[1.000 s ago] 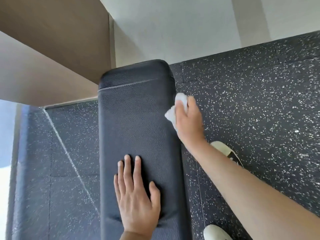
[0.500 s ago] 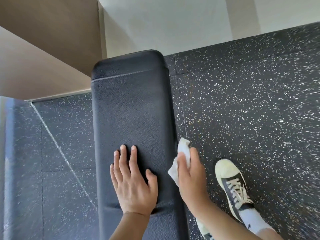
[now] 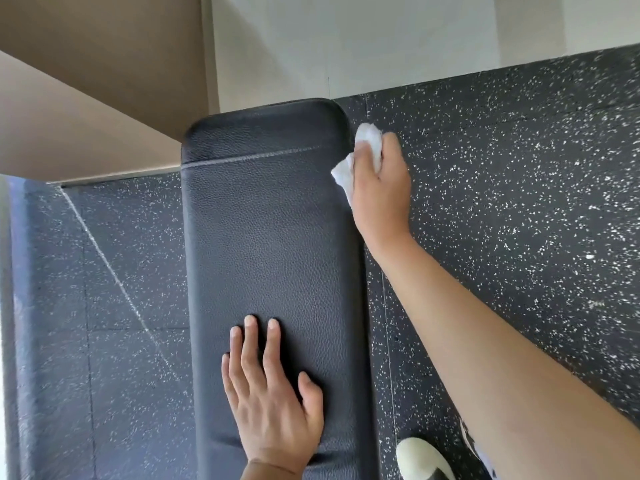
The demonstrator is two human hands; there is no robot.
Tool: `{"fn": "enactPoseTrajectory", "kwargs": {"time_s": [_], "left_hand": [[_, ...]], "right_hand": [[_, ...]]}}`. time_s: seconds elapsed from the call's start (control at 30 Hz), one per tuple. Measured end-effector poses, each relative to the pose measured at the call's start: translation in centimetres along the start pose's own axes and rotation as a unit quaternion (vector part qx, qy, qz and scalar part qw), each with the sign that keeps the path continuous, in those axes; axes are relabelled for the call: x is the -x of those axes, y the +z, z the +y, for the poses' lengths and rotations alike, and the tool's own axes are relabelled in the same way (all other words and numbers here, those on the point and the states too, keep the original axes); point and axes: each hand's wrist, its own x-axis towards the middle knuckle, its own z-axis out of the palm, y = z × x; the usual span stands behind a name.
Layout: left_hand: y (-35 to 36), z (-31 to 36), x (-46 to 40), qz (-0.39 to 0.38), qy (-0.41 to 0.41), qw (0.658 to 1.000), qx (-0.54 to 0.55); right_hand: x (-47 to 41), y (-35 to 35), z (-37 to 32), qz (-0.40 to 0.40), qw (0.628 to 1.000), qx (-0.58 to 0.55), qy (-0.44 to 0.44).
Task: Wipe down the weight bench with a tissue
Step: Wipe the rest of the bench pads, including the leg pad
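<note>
Up near the far end of the weight bench, the right hand grips a crumpled white tissue, fingers curled round it, and presses it against the bench's right side edge just below the rounded far corner. Part of the tissue bulges out above the fingers, another fold pokes out toward the pad. The right forearm stretches diagonally from the lower right corner of the view across the floor.

The left hand lies flat on the near part of the pad — fingers straight and slightly spread, pointing away from the person, thumb out to the right, holding nothing.

The bench is black, grained leather-like upholstery with a pale seam running across close to its far end. It stands on black rubber flooring flecked with white. A pale shoe toe shows on the floor just right of the bench at the bottom edge. Beyond the bench's far end rises a light wall, and a tan panel fills the upper left.
</note>
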Motion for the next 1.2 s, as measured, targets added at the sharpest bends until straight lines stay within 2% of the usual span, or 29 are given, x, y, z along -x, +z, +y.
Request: {"fn": "enactPoseTrajectory", "kwargs": {"time_s": [0.33, 0.5, 0.63, 0.73, 0.83, 1.07, 1.2], "left_hand": [[0.1, 0.1, -0.1, 0.005, 0.011, 1.000, 0.000], [0.1, 0.0, -0.2, 0.017, 0.018, 1.000, -0.004], [0.0, 0.3, 0.0, 0.017, 0.021, 1.000, -0.007], [-0.1, 0.1, 0.0, 0.022, 0.018, 1.000, -0.008], [-0.1, 0.2, 0.0, 0.031, 0.016, 0.999, 0.000], [-0.4, 0.5, 0.1, 0.045, 0.015, 0.999, 0.024], [-0.3, 0.3, 0.3, 0.075, 0.015, 0.996, 0.051]], "right_hand": [[19.6, -7.1, 8.3, -0.050, 0.997, 0.061, 0.022], [13.3, -4.3, 4.8, -0.020, 0.998, 0.010, 0.054], [5.3, -1.9, 2.0, -0.002, 0.999, -0.031, 0.045], [3.6, -1.6, 1.6, 0.001, 0.999, -0.046, 0.028], [7.5, -2.8, 2.9, 0.002, 1.000, -0.024, 0.019], [24.2, -8.2, 9.8, -0.022, 0.999, 0.004, 0.044], [26.8, -8.7, 9.9, -0.027, 0.999, 0.013, 0.045]]}}
